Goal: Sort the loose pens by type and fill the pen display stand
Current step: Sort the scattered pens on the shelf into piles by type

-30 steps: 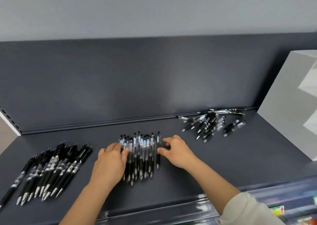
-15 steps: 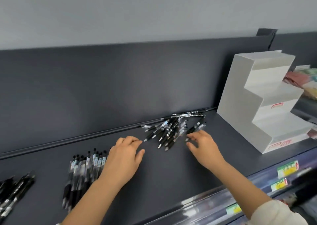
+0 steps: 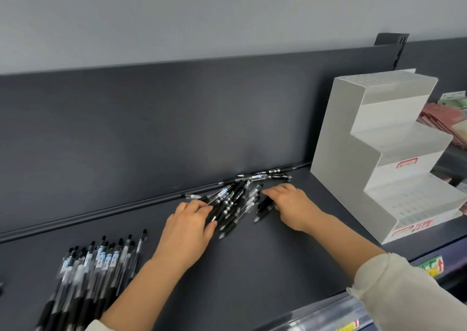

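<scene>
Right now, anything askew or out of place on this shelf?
Yes: the pen pile between the left hand and right hand is jumbled, pens crossing at angles, with strays lying along the back rail. The left group lies roughly parallel.

A loose heap of black click pens lies on the dark grey metal shelf, close against its back rail, the pens crossing one another at many angles. The left hand lies palm down at the heap's left edge, its straight fingers touching the nearest pens. The right hand lies flat at the heap's right edge, its fingers reaching over the pens there. Further left, apart from the heap, a tidy row of black pens with pale blue labels lies side by side. A white stepped plastic display stand sits at the right of the shelf, its tiers dotted with small holes.
</scene>
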The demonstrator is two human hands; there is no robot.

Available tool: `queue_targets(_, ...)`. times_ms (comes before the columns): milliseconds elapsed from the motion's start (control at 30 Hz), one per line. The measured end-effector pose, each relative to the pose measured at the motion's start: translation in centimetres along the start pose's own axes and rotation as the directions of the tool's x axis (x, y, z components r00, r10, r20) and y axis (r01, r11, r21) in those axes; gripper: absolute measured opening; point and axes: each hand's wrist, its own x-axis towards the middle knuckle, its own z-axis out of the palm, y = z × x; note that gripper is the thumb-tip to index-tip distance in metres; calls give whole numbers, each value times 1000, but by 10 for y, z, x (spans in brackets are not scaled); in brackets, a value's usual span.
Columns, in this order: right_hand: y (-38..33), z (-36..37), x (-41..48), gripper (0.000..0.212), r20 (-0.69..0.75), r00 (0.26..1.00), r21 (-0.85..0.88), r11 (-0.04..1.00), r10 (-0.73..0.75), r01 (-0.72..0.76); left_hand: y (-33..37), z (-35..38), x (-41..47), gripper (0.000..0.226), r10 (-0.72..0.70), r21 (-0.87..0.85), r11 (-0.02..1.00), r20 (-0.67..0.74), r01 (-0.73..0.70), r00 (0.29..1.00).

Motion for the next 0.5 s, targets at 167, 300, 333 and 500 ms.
queue_targets(167,7,-7,5,39,46,998,-84,996,-31,35,-4,0,-2,43,-19,0,1000,-3,19,1000)
queue_targets(300,9,-16,0,31,116,993,72,997,17,-25,-5,-2,-5,41,-10,-19,1000,-12,10,1000)
queue_targets(333,9,-16,-2,29,139,990,123,991,38,-55,-4,-3,-5,41,-1,-28,1000,-22,1,1000)
queue_targets(500,-2,-11,-21,24,148,983,286,947,109,-148,3,-10,-3,38,57,-136,989,-69,-66,996)
